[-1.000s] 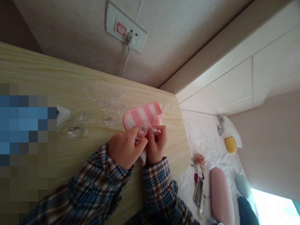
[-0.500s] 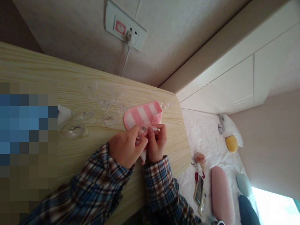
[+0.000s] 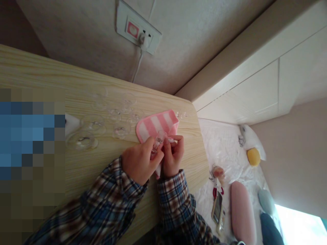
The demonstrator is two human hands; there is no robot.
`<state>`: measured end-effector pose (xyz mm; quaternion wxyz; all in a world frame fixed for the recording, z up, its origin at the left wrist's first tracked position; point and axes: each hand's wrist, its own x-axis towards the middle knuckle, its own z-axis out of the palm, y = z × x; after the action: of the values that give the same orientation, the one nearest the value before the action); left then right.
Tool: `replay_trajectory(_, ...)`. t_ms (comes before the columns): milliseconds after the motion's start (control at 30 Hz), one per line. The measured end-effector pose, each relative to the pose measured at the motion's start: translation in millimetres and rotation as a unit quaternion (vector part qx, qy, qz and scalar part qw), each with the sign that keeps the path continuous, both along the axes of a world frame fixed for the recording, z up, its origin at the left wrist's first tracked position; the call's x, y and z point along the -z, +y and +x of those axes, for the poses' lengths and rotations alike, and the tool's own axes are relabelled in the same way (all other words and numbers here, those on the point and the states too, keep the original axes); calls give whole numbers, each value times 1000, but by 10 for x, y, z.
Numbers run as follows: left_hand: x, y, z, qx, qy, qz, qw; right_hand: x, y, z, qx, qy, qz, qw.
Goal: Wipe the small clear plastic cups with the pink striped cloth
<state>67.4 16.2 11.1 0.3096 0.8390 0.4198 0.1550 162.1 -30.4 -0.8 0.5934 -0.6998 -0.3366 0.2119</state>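
Note:
A pink-and-white striped cloth (image 3: 155,123) lies on the wooden table, its near part bunched up between my hands. My left hand (image 3: 140,158) is closed, thumb and forefinger pinching a clear plastic piece (image 3: 159,137) that looks like a suction cup, set against the cloth. Close beside it, my right hand (image 3: 173,153) pinches a gathered bit of the cloth between thumb and fingers. The fingers partly hide both the clear piece and the cloth. To the left, several clear round suction cups (image 3: 121,130) with what look like small metal hooks rest on the tabletop.
Small clear pieces (image 3: 182,114) lie beyond the cloth near the table's (image 3: 189,146) far right corner. A wall socket (image 3: 139,29) holds a plug with a white cable. On the white-covered bed to the right are a phone (image 3: 217,207), a pink bolster (image 3: 242,212) and a yellow item (image 3: 253,156).
The whole view has shifted very slightly. Both hands keep their pinch on the clear piece and the cloth, with hardly any visible movement.

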Motion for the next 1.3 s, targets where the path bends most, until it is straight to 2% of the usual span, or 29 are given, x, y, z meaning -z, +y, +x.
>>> replay_trajectory(200, -18, -1, 11, 8, 0, -8, 1000, 11, 13, 20, 22, 2, 13, 1000)
replay_trajectory(933, -49, -5, -12, 1, -28, -2, 1000, -10, 27, 35, 28, 55, 31, 998)
replay_trajectory(1133, -44, 17, -8, 30, -29, -28, 999, -6, 31, 32, 32, 53, 40, 997)
replay_trajectory(1300, -45, 12, -13, 32, -23, -17, 999, 0, 23, 31, 23, 60, 37, 997)
